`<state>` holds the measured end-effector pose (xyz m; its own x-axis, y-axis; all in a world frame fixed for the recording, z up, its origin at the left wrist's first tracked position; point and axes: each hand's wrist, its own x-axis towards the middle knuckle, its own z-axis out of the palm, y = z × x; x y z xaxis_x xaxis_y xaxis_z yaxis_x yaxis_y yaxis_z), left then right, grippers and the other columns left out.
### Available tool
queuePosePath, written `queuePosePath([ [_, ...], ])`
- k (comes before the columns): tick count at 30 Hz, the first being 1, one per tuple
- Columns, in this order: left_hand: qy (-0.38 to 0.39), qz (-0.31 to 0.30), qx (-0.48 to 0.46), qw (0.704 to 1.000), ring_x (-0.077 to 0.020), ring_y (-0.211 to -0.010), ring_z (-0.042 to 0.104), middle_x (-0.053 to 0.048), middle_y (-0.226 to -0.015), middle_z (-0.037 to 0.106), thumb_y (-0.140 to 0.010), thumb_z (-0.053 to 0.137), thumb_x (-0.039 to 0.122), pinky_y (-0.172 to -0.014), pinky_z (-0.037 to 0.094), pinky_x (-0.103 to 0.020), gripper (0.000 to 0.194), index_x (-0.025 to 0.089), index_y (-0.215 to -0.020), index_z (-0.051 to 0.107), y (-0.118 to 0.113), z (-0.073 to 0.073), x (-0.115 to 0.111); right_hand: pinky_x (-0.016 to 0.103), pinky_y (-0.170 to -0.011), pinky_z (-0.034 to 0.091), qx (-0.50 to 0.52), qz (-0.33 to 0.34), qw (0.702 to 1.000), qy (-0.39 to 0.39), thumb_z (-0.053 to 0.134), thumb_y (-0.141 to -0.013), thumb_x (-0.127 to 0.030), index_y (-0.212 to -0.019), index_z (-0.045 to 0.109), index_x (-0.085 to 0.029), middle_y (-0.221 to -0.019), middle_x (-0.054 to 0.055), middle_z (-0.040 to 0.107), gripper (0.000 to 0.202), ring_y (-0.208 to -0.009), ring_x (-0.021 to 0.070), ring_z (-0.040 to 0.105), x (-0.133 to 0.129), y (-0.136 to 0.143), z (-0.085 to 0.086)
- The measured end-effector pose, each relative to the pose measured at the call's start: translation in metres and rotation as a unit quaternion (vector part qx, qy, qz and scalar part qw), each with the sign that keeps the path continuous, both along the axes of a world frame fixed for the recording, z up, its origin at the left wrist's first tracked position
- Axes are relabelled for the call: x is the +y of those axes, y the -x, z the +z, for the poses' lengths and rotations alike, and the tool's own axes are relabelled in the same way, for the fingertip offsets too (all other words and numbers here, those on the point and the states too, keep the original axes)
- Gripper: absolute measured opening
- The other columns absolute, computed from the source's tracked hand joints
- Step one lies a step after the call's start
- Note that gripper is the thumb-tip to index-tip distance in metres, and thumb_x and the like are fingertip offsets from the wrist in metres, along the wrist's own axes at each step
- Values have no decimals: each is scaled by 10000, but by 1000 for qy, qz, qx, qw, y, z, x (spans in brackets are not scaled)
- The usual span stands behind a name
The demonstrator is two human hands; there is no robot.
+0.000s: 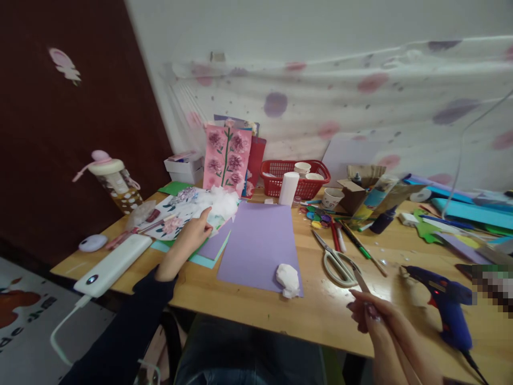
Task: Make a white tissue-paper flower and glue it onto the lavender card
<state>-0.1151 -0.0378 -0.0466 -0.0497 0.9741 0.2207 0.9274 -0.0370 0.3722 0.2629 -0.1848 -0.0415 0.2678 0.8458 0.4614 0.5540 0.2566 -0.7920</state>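
Note:
Over the left side of the table, my left hand (196, 232) has its index finger stretched out and the others curled, with nothing seen in it. Its fingertip is at the edge of a fluffy white cotton pile (220, 202); whether they touch I cannot tell. At the front right, my right hand (374, 315) is closed around a slim pointed tool (360, 279), its exact kind unclear. A purple paper sheet (260, 240) lies between my hands, with a crumpled white wad (287, 279) on its near right corner. Scissors (336, 264) lie just beyond my right hand.
A blue glue gun (444, 299) with a lit red light lies at the right. Behind stand a red basket (274, 184), a white roll (288, 188) and a pink flower picture (214, 144). A white power bank (116, 262) and a bottle (116, 182) are at the left.

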Motion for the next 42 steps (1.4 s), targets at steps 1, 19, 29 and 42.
queuePosePath([
  [1,-4,2,-2,1000,-288,-948,700,-108,-933,763,-805,502,162,-843,486,-350,640,117,-1429,364,0,0,0,307,-677,548,4,-1,1000,10,506,-903,-453,-999,665,-210,-827,61,707,305,-722,211,676,5,-3,-5],
  [19,-85,85,-122,985,-221,-856,681,-77,-921,726,-713,686,218,-796,479,-313,340,179,-1023,553,-36,4,68,369,-694,549,64,-33,995,64,518,-846,-567,-959,677,-201,-866,81,741,415,-787,276,710,45,-17,-56],
  [29,-91,13,-264,960,-162,-763,674,-47,-890,675,-736,603,216,-756,509,-287,337,152,-1063,548,-45,26,44,353,-627,497,216,3,976,-25,471,-890,-576,-1113,615,-192,-765,65,690,467,-667,218,625,43,-11,-55],
  [42,234,-242,-530,778,-154,-720,654,-34,-786,697,-663,748,171,-731,499,-294,483,138,-1104,555,-158,44,-52,404,-756,523,241,80,964,79,317,-927,-635,-844,694,-180,-696,82,720,597,-753,259,688,21,22,-52],
])
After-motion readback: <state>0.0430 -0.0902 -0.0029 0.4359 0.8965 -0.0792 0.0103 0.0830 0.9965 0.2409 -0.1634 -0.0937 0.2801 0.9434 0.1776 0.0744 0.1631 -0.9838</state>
